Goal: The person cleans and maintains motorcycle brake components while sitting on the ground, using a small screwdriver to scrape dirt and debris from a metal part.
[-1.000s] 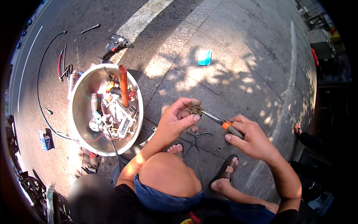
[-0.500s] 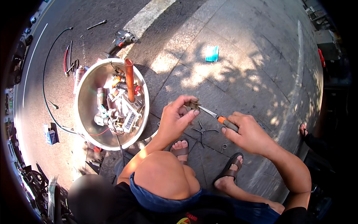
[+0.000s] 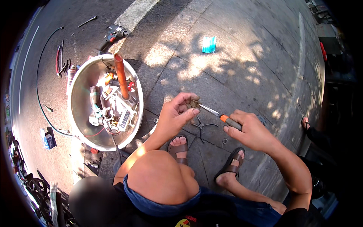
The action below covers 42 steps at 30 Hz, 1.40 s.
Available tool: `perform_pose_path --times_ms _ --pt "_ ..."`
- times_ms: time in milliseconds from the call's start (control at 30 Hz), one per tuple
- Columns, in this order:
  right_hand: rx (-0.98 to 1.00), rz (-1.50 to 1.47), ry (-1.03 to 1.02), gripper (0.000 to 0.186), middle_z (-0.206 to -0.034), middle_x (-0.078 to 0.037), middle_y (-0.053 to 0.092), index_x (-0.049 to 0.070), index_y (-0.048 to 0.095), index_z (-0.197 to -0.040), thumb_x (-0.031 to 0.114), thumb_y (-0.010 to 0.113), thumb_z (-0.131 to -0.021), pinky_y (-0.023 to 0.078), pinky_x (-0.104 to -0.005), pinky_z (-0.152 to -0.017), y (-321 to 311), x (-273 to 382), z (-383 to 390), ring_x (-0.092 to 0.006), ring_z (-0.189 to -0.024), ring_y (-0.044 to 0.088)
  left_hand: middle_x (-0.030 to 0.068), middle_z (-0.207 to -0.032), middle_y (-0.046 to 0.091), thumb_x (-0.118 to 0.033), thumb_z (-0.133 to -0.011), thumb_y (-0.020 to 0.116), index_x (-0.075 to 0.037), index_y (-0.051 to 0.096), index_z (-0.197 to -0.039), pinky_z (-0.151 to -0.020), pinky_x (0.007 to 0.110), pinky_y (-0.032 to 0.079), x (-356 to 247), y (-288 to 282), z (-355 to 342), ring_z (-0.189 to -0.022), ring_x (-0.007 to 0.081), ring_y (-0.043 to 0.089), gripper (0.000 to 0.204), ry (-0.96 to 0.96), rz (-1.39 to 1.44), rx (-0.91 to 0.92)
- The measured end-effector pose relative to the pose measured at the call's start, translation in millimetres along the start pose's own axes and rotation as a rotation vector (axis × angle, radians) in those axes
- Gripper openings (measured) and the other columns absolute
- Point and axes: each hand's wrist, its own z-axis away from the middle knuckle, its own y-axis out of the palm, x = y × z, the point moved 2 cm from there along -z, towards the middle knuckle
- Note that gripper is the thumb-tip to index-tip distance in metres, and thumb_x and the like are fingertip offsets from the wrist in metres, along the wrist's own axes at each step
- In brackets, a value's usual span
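Our left hand pinches a small brown part — our right hand grips an orange-and-grey-handled tool, tip at the part.

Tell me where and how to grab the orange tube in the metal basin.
Probably by the upper end of the orange tube, coming from above: it juts up bare over the clutter in the metal basin, which crowds its lower end. A hand would need freeing: the left hand holds a small brown part, the right hand an orange-and-grey tool.
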Motion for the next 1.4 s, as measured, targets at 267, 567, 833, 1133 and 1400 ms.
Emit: perform_pose_path --times_ms 267,567,833,1133,1400 --pt "0.039 -0.019 0.064 0.03 -0.078 -0.017 0.056 -0.004 0.063 -0.087 0.025 0.064 -0.084 0.044 -0.0435 -0.066 -2 4 -1 -0.0343 -0.071 0.058 0.0088 -0.089 0.063 -0.007 -0.085 0.069 0.003 0.052 -0.12 -0.06 0.03 0.054 -3 -13 -10 -0.065 0.0156 0.063 0.041 -0.137 0.118 0.135" --pt "0.056 -0.12 0.063 0.031 -0.078 -0.017 0.057 -0.005 0.063 -0.088 0.026 0.065 -0.085 0.044 -0.0408 -0.065 2 -11 -3 -0.0317 -0.071 0.058 0.0088 -0.098 0.063 -0.006 -0.088 0.063 0.003 0.049 -0.126 -0.065 0.029 0.056 16 -15 -11 -0.069 0.0144 0.062 0.041 -0.197 0.305 0.17" --pt "0.019 -0.046 0.044 0.031 -0.079 -0.017 0.057 -0.004 0.063 -0.088 0.026 0.065 -0.085 0.044 -0.0422 -0.066 -1 -14 -8 -0.0341 -0.072 0.058 0.0072 -0.092 0.061 -0.007 -0.087 0.065 0.002 0.051 -0.123 -0.065 0.031 0.056 2 -4 -10 -0.07 0.0142 0.063 0.039 0.034 -0.27 0.038" --pt "0.06 -0.071 -0.05 0.032 -0.078 -0.016 0.056 -0.005 0.063 -0.088 0.027 0.064 -0.085 0.044 -0.0413 -0.066 -1 -20 -2 -0.0322 -0.071 0.057 0.0107 -0.103 0.063 -0.002 -0.087 0.062 0.003 0.05 -0.125 -0.063 0.028 0.055 18 -20 -13 -0.074 0.0137 0.063 0.04 -0.196 0.264 0.29" --pt "0.135 -0.099 0.047 0.035 -0.079 -0.016 0.055 -0.004 0.063 -0.089 0.03 0.065 -0.085 0.043 -0.0401 -0.065 3 -39 -15 -0.031 -0.071 0.057 0.0088 -0.108 0.062 -0.005 -0.087 0.063 -0.001 0.049 -0.126 -0.071 0.036 0.058 27 -19 -16 -0.071 0.015 0.063 0.041 -0.258 0.191 0.133"
